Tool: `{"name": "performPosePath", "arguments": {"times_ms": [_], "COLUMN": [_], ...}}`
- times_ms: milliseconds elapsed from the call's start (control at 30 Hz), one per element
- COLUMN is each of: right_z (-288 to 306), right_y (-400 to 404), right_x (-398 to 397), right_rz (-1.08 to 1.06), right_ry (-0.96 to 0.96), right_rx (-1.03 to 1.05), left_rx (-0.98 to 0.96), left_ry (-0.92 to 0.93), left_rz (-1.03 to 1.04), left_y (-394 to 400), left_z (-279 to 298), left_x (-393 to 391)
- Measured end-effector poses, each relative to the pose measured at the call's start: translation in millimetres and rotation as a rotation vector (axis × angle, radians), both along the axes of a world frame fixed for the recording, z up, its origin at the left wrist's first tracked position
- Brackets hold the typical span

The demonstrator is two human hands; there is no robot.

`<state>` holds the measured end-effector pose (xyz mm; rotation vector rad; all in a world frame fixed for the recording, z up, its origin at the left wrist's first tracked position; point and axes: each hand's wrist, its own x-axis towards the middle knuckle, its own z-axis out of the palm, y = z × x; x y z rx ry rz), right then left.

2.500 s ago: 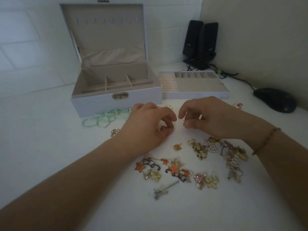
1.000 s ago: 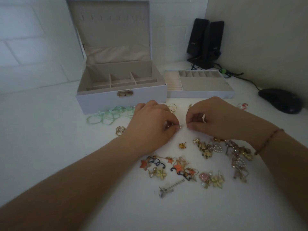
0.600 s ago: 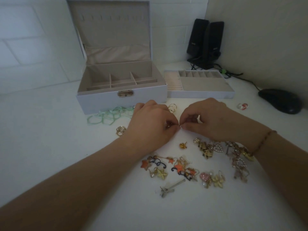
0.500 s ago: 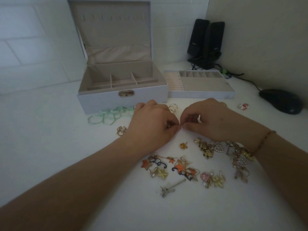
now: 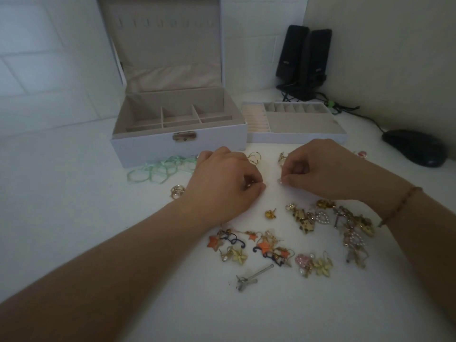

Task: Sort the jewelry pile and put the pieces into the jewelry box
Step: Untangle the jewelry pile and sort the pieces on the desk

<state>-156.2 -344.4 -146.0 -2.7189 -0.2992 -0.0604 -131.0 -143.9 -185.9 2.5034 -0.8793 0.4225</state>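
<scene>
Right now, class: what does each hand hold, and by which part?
Left hand pinches a small gold piece, mostly hidden. Right hand pinches something tiny and pale at its fingertips. Which part: cannot be told.

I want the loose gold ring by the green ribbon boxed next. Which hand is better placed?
Probably the left hand: the gold ring lies just beside it, while the right hand sits across the table.

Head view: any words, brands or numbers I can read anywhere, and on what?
None legible.
Left speaker: small pale badge low on its front, too blurred to read.
Right speaker: similar badge, also blurred.
Jewelry box clasp: no readable marking.
</scene>
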Motion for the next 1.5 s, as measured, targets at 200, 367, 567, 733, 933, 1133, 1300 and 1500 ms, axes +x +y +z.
{"name": "performPosePath", "arguments": {"times_ms": [200, 367, 567, 733, 933, 1133, 1300, 1500], "right_z": [6, 2, 1, 6, 15, 9, 2, 9], "right_y": [-9, -6, -7, -8, -13, -9, -2, -10], "right_x": [-1, -1, -2, -7, -12, -8, -3, -6], "right_rz": [0.026, 0.108, 0.153, 0.142, 0.158, 0.248, 0.265, 0.206], "right_ry": [-0.032, -0.013, 0.017, 0.027, 0.028, 0.015, 0.031, -0.024], "right_rx": [0.032, 0.019, -0.007, -0.016, -0.011, 0.037, -0.005, -0.019], "left_rx": [-0.008, -0.019, -0.001, -0.014, -0.007, -0.027, -0.029, -0.025], "left_ry": [-0.005, 0.008, 0.019, 0.025, 0.027, 0.024, 0.032, 0.033], "left_rz": [0.000, -0.007, -0.001, -0.010, -0.013, -0.019, -0.020, -0.027], "left_y": [1, 2, 2, 2, 2, 2, 2, 4], "left_z": [0, 1, 1, 1, 1, -1, 0, 0], "left_x": [1, 1, 2, 1, 2, 2, 3, 3]}}
